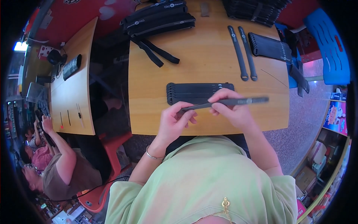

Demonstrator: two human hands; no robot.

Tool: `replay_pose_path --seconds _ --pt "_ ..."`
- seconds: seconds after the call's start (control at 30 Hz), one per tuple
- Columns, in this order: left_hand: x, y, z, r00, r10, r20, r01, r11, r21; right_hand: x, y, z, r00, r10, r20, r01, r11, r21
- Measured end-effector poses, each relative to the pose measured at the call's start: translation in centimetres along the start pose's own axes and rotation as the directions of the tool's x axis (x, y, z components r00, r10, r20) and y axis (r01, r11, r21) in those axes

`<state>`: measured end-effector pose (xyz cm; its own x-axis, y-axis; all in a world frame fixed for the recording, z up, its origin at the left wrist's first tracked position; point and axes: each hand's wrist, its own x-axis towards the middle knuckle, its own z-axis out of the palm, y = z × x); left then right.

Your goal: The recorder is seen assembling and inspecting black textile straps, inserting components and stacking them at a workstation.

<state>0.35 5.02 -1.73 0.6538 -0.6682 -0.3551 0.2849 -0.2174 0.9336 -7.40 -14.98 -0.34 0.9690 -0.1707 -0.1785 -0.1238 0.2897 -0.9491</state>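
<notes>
Near the counter's (pixel 209 127) front edge, the left hand (pixel 173 121) and the right hand (pixel 233 110) hold one black strap (pixel 227 102) between them, lifted just above the wood. The left grip is closed on the strap's thin end, and the right grip is clamped on its middle, so the wider end points to the right. Just behind the hands lies a flat stack of straps (pixel 194 91). Farther back, two single straps (pixel 244 52) lie side by side, and a bigger pile of straps (pixel 160 18) sits at the far edge.
</notes>
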Motion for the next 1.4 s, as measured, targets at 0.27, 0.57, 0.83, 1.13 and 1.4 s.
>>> replay_pose_path --seconds 0.27,0.57,0.83,1.13,1.4 --pt "-1.1 -1.9 -2.5 0.957 0.275 -0.097 -0.253 0.949 0.190 -3.9 3.1 -4.5 0.947 0.065 -0.314 -0.091 0.993 -0.069" --pt "-0.7 -2.6 -3.2 0.958 0.102 -0.267 -0.104 0.995 0.009 -3.9 3.9 -4.4 0.931 -0.042 -0.362 -0.049 0.970 -0.239" --pt "0.2 -3.1 -4.0 0.913 0.083 -0.400 -0.034 0.991 0.129 -3.6 4.5 -4.9 0.916 -0.075 -0.395 -0.091 0.918 -0.385" --pt "1.0 -3.7 -4.1 0.883 0.143 -0.446 -0.079 0.984 0.158 -3.4 4.0 -4.5 0.903 -0.035 -0.428 -0.138 0.920 -0.366" --pt "1.1 -3.7 -4.1 0.881 0.134 -0.455 -0.064 0.984 0.166 -3.3 4.5 -4.8 0.906 -0.075 -0.417 -0.115 0.903 -0.413"
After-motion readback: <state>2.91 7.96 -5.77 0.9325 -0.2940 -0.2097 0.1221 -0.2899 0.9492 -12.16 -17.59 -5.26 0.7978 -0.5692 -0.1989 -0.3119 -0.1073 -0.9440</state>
